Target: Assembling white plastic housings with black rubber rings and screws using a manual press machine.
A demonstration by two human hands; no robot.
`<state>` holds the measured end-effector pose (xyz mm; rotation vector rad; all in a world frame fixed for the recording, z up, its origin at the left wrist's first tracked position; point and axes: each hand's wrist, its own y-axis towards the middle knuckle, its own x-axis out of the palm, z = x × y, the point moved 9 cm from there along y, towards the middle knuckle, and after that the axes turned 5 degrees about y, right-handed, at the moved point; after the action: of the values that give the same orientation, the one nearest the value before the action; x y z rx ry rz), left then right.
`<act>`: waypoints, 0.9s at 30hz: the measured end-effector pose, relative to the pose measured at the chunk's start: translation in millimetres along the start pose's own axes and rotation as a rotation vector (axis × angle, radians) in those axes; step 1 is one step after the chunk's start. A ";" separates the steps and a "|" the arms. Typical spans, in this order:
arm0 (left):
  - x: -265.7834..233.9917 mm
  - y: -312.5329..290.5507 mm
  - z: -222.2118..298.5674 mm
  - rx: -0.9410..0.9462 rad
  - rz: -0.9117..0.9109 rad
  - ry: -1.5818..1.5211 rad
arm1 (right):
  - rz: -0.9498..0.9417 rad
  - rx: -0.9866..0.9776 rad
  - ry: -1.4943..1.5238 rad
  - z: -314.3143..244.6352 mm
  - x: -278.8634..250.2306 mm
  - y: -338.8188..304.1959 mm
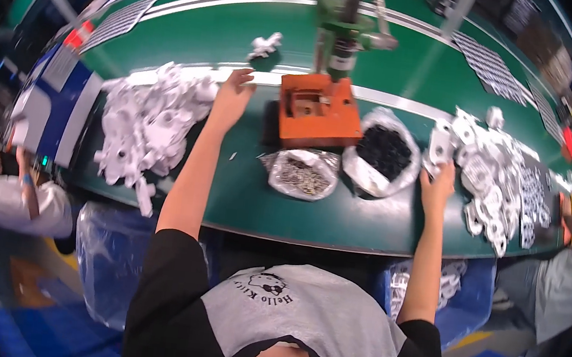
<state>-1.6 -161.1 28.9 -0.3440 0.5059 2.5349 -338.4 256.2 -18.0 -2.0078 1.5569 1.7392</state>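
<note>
My left hand (234,96) reaches forward past the edge of a pile of white plastic parts (147,124), its fingers apart and nothing in them. Beyond its fingertips a white plastic part (266,47) shows over the green belt; whether it rests there or is in the air I cannot tell. My right hand (439,182) is closed on a white plate-like plastic part (440,143) with a round hole, beside another pile of white parts (491,177). Between my hands stands an orange fixture block (317,131) under a green press (344,37).
In front of the fixture sit a bag of small metal pieces (302,175) and a white bag of black pieces (385,154). Blue bins (103,263) stand below the table's near edge. A blue and white box (58,107) is at left. Other people (26,202) work at both sides.
</note>
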 end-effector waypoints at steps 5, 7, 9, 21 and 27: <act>-110.5 -94.2 59.9 0.097 0.224 0.617 | -0.188 -0.063 -0.077 -4.0 3.8 -2.1; -149.7 -120.0 65.9 -0.018 0.273 0.937 | -0.203 -0.141 -0.061 -6.7 5.3 -3.3; -169.1 -130.1 53.0 -0.095 0.215 1.150 | -0.234 -0.289 -0.117 -27.9 -1.1 0.2; -173.3 -105.6 40.2 0.084 0.443 1.196 | -0.183 0.255 0.455 20.7 -83.9 32.9; -59.4 -112.5 97.0 0.034 0.104 -0.048 | -0.413 0.149 1.321 -134.4 -68.3 -31.3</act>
<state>95.0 -58.1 104.1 -0.2495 0.5611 2.6245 -212.0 231.8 66.3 -3.2212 1.1043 -0.0136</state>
